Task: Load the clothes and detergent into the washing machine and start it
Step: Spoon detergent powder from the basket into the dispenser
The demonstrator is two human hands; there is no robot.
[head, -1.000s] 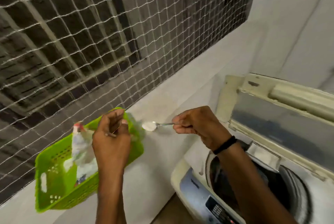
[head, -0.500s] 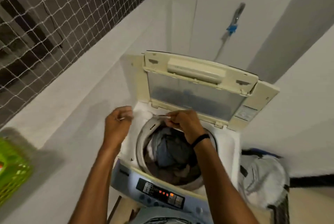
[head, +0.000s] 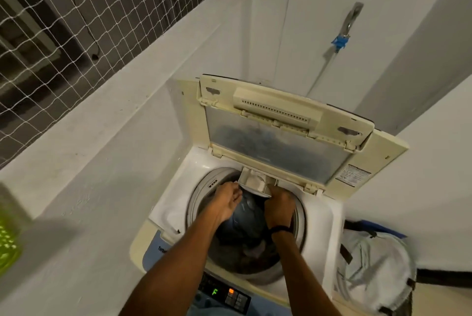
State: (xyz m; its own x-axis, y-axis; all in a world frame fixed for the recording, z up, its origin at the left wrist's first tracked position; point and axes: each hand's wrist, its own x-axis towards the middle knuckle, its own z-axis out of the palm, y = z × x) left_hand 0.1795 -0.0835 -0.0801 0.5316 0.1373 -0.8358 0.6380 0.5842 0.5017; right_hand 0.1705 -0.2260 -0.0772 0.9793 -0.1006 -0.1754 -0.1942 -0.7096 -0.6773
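Observation:
The top-loading washing machine stands with its lid raised. Dark clothes fill the drum. A small detergent drawer sticks out from the drum's back rim and holds pale powder. My left hand reaches over the drum, its fingertips gripping the drawer's left front corner. My right hand is curled shut just below the drawer's right side, with a black band on the wrist. The spoon it carried is hidden behind the hand. The control panel shows a green F and an orange light.
A green plastic basket sits on the white ledge at the far left. A pale laundry bag stands right of the machine. A tap with a blue fitting is on the wall behind, and a netted window is at upper left.
My view swung from the green basket to the machine. My right hand carried the spoon of powder over the drum to the drawer, and my left hand moved onto the drawer's left corner.

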